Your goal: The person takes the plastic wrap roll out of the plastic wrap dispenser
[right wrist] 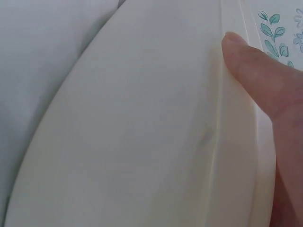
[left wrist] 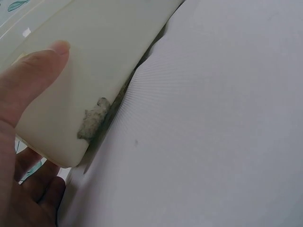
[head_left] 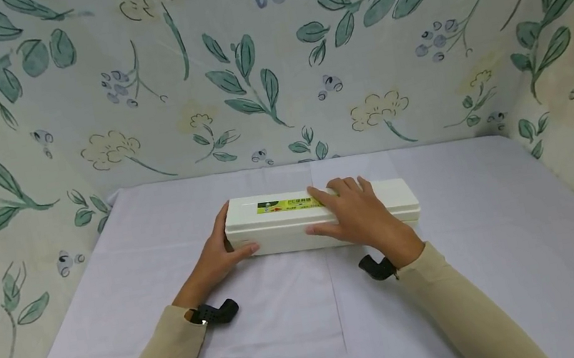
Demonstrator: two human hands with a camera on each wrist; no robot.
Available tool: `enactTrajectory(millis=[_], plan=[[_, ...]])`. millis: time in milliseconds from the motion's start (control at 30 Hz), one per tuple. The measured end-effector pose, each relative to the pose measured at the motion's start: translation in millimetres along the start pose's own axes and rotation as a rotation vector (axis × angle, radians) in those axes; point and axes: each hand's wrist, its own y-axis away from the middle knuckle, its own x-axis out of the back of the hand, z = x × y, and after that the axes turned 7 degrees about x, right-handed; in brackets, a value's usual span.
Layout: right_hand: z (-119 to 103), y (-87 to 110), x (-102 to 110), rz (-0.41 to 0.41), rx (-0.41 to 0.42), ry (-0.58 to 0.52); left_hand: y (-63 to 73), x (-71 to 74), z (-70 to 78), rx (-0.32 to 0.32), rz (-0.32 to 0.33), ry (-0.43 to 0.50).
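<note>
A long white plastic box (head_left: 274,241) with a lid (head_left: 244,211) lies crosswise on the cloth, a yellow-green label (head_left: 282,205) on its top. My left hand (head_left: 215,251) grips its left end: the thumb (left wrist: 40,66) lies on the front wall, the fingers wrap round the end. Over the right half, my right hand (head_left: 358,211) holds the lid from above, fingers spread across the top and covering part of the label. In the right wrist view its thumb (right wrist: 248,61) presses on the rim at the front. The lid looks closed.
White cloth (head_left: 280,307) with fold creases covers the table. Behind and at both sides hangs a leaf-and-flower patterned curtain (head_left: 309,105). A rough grey patch (left wrist: 93,120) marks the box's lower front edge. Each wrist wears a black camera mount (head_left: 218,312).
</note>
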Motion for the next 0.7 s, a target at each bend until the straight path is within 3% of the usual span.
enactTrajectory(millis=[500,600,700], plan=[[-0.9,1.1,1.6,0.002,0.003,-0.004,-0.5,0.9,-0.3,-0.003,-0.016,0.017],[0.0,0.8,1.0,0.016,0.010,0.000,6.0,2.9,15.7,0.002,-0.023,0.004],[0.9,0.4,0.8,0.030,0.016,0.009,5.6,2.7,15.4,-0.004,-0.015,-0.001]])
